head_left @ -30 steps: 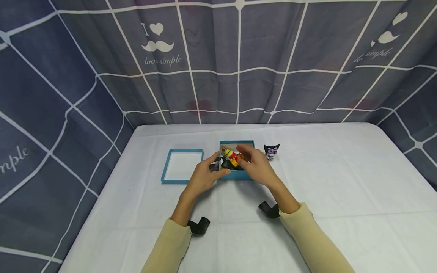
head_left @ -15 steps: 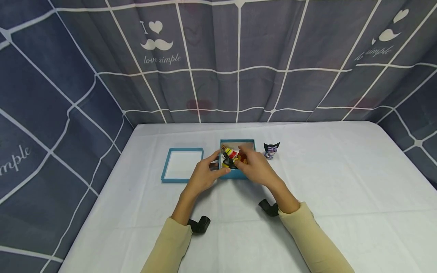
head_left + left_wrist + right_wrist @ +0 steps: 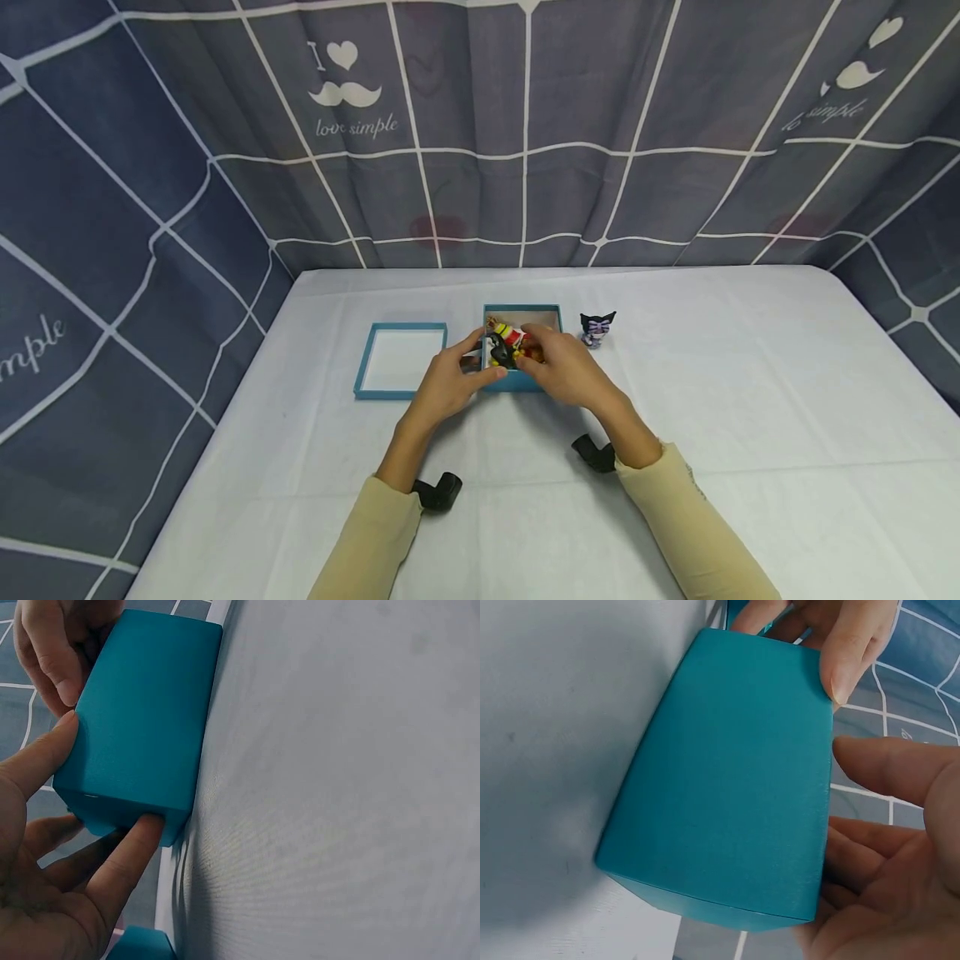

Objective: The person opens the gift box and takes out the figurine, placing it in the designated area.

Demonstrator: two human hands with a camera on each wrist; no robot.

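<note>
In the head view a blue box (image 3: 516,382) stands uncovered, several small toy figures inside. My left hand (image 3: 450,385) grips its left front corner, thumb at the front rim and fingers along the side. Over the right part of the box, my right hand (image 3: 567,367) has its thumb and fingertips dipped inside among the toys. A yellow, red and white figure (image 3: 510,335) and a black one (image 3: 500,351) show between the hands. Both wrist views show the box's teal outer wall (image 3: 727,772), which hides the toys; whether the right fingers pinch one, I cannot tell.
Left of the box lies the blue-edged lid (image 3: 401,395), its white inside facing up. A small black-eared purple figurine (image 3: 596,330) stands just right of the box. Everything sits on a white cloth-covered table (image 3: 750,375), with a grey grid curtain (image 3: 480,200) behind.
Inside the box, the black figure and the red and yellow ones have shifted slightly under the right fingers. The left hand, lid and standing figurine keep their places.
</note>
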